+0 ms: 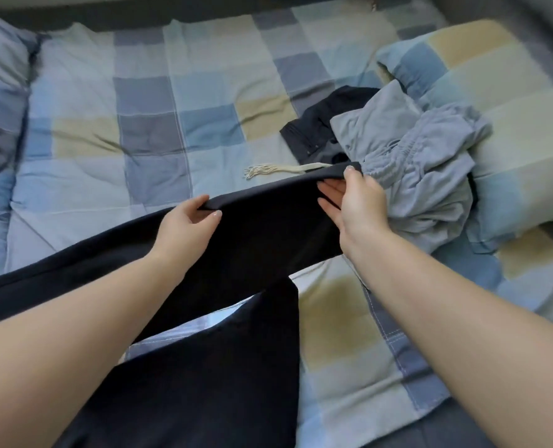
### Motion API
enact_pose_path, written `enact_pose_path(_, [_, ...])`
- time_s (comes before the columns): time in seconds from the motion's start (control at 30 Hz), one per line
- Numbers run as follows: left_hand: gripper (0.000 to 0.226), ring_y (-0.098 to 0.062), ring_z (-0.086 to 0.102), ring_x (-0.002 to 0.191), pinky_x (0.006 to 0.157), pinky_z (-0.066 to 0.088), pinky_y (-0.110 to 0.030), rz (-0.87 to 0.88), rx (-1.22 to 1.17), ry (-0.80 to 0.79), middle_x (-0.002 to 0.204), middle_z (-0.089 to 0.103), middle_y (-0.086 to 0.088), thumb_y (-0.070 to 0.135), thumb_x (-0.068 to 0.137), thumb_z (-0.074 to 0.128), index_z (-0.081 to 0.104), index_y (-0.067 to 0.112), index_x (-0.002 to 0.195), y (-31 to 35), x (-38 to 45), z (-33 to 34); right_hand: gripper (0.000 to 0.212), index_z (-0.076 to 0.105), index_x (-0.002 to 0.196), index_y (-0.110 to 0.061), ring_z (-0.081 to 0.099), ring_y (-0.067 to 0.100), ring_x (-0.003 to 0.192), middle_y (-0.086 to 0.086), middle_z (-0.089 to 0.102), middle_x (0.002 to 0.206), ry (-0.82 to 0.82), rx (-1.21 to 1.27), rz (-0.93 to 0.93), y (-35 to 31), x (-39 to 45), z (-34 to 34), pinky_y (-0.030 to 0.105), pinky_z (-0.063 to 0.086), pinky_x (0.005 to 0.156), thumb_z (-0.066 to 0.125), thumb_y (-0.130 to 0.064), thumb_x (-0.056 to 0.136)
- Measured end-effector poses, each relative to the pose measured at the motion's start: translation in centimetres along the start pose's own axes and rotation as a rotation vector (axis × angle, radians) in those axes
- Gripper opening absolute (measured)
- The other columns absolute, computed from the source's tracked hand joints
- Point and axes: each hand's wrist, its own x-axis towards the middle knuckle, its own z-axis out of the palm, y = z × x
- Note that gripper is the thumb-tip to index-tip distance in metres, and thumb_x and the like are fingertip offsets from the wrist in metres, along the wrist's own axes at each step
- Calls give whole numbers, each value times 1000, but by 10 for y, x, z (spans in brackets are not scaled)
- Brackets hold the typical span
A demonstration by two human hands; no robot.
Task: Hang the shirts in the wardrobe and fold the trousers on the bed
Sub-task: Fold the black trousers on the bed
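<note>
While no writing shows, left hand [184, 221] and right hand [356, 202] each pinch the black trousers [262, 227] waistband.

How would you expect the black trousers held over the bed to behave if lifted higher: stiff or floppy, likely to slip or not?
Probably floppy: the black trousers sag between the left hand and right hand, and the legs drape limply. Likely light, since finger pinches at the waistband hold them. The smooth-looking cloth might slide if the grip loosens.

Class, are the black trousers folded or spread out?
Spread: both legs of the black trousers lie apart, while the left hand and right hand hold the waistband.
</note>
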Motion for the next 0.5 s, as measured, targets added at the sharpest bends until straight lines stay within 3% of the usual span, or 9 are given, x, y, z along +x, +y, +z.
enact_pose_path(0.1, [73,-13,42,133,100,37,-25,-77,-2,-143,148,40,0,26,89,65,25,27,150,-19,10,11,18,51,114,-19,56,18,116,12,53,132,-99,-162,83,24,33,10,37,43,98,41,-18,99])
enact_pose_path(0.13, [73,-13,41,133,101,38,-26,-87,4,-156,149,39,0,25,89,65,25,27,150,-27,10,14,23,52,119,-18,53,21,121,10,56,128,-123,-217,109,35,39,8,39,40,101,42,-19,99])
enact_pose_path(0.17, [70,-13,44,130,100,40,-27,-98,24,-155,147,42,0,25,90,64,28,26,149,-37,7,18,26,52,121,-15,51,26,124,19,35,139,-129,-279,133,48,42,4,42,39,104,42,-19,98])
enact_pose_path(0.2, [64,-13,49,123,94,44,-25,-119,60,-153,142,47,2,24,91,63,33,25,147,-49,2,21,29,54,123,-13,53,29,123,-10,22,123,-117,-349,159,63,42,-3,43,39,105,42,-18,97])
enact_pose_path(0.23, [56,-11,53,113,84,45,-22,-141,114,-165,137,52,3,24,91,61,39,24,143,-60,-5,23,29,56,121,-15,57,27,117,19,49,133,-102,-430,193,81,39,-14,42,41,105,42,-18,96])
enact_pose_path(0.27, [50,-11,56,105,75,45,-19,-164,173,-196,133,55,3,23,92,60,45,22,139,-73,-13,25,26,59,116,-18,58,22,110,3,60,102,-109,-520,225,99,33,-27,38,43,103,44,-18,95])
enact_pose_path(0.3, [44,-11,57,101,70,44,-19,-189,233,-246,130,57,2,22,92,59,49,21,135,-86,-22,27,23,60,113,-21,57,19,107,0,59,101,-136,-619,270,119,25,-41,37,42,104,46,-19,94])
enact_pose_path(0.4, [45,-15,54,117,92,43,-24,-201,491,-409,135,55,0,21,92,58,48,19,135,-121,-42,30,40,49,134,-15,50,22,122,4,56,125,-245,-830,398,167,-3,-70,38,39,106,46,-21,95])
enact_pose_path(0.5, [56,-16,40,135,109,29,-26,-146,671,-472,145,45,0,22,93,56,35,19,145,-139,-52,33,56,30,147,-18,40,16,134,1,41,147,-326,-698,392,190,-17,-76,32,31,111,48,-15,95])
